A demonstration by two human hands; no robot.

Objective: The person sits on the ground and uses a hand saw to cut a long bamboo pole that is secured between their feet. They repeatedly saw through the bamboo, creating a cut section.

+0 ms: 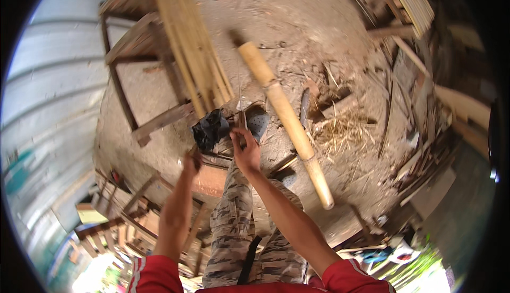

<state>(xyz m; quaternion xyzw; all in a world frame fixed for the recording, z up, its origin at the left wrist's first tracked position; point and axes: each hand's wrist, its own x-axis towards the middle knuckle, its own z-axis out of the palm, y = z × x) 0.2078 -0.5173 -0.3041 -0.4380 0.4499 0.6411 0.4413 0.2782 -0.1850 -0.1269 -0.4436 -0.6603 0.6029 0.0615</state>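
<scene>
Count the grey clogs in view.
2. Left clog: just beyond the right hand. Right clog: between the right trouser leg and the thick bamboo pole, partly hidden. Clutter could hide others.

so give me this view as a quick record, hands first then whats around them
left hand: blurred, just below the black bundle; grip unclear
right hand: beside the bundle's right side, fingers bent; hold unclear
bamboo pole: lying slantwise on the ground, right of the hands
bamboo strips: long, side by side, beyond the bundle
straw: loose pile right of the pole
footwear: grey perforated clog
</scene>
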